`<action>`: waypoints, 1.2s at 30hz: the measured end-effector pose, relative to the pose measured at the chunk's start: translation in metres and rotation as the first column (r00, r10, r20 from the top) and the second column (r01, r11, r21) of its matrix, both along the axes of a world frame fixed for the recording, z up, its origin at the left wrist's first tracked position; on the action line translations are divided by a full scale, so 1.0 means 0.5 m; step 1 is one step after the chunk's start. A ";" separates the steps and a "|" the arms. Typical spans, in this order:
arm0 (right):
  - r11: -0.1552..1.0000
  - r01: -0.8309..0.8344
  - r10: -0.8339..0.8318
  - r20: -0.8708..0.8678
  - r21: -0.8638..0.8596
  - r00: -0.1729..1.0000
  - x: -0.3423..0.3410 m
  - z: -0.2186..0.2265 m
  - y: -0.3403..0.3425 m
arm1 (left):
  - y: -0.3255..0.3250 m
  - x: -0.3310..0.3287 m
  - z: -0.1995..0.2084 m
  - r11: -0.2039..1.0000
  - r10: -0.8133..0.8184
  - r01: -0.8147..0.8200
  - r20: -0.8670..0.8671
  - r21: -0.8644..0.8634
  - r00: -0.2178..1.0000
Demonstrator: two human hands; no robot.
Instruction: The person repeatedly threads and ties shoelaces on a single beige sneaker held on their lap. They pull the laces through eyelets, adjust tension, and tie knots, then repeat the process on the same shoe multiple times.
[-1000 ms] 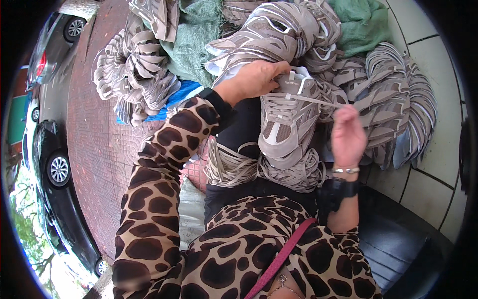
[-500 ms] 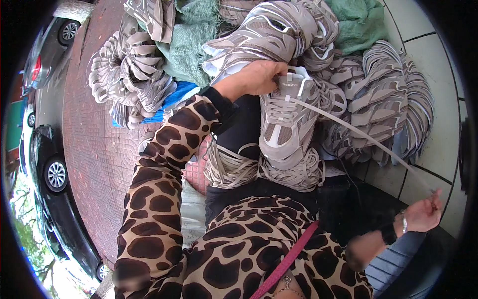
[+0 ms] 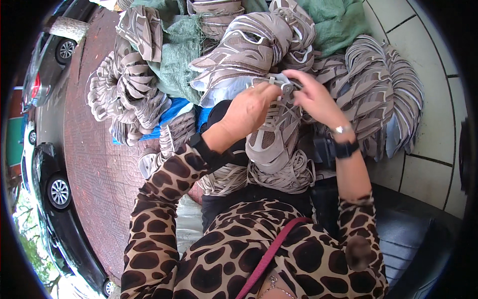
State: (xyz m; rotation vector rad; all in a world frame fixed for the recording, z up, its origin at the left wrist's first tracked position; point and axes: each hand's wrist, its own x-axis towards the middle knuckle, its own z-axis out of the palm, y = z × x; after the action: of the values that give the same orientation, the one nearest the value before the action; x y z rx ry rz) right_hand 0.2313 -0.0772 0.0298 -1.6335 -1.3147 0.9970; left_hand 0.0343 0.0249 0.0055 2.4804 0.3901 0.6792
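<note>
A beige and grey shoe upper (image 3: 271, 142) stands toe toward me over my lap, its lace threaded up the front. My left hand (image 3: 253, 107) is closed at the top of this upper, by the tongue; its fingertips partly cover the lacing. Just right of it, my right hand (image 3: 318, 102) reaches to the collar, with its index finger stretched out and apart from the other fingers. The lace's loose end cannot be made out. Bundles of pale laces (image 3: 286, 174) lie on my thighs beneath the upper's toe.
Stacked shoe uppers (image 3: 249, 47) lie beyond my hands, with more stacks at right (image 3: 383, 94) and left (image 3: 132, 87). Green woven sacks (image 3: 181, 55) lie among them. Several cars (image 3: 62, 194) stand at far left beside red paving (image 3: 99, 159).
My right hand has come in from the far right to the top of the upper. The lace it held stretched out no longer shows. My left hand has shifted slightly nearer to me.
</note>
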 end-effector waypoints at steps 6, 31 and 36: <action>0.993 -0.121 0.120 -0.081 -0.007 0.989 0.041 -0.088 -0.011 | 0.026 0.002 -0.063 0.974 -0.007 0.007 0.004 -0.227 1.000; 0.924 0.159 -0.078 -0.236 0.348 0.969 -0.026 -0.137 -0.052 | 0.000 0.048 0.002 0.118 0.204 -0.012 0.013 -0.993 0.979; 0.950 0.131 -0.039 -0.306 0.285 0.951 -0.016 -0.136 -0.051 | 0.054 -0.079 0.048 -0.041 0.512 0.387 0.313 -0.921 0.800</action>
State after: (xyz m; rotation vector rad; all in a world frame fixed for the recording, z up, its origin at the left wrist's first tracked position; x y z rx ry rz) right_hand 0.2236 -0.1027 -0.0384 -1.2435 -1.1187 0.8977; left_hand -0.0054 0.0520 0.0292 0.6088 0.4908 0.7390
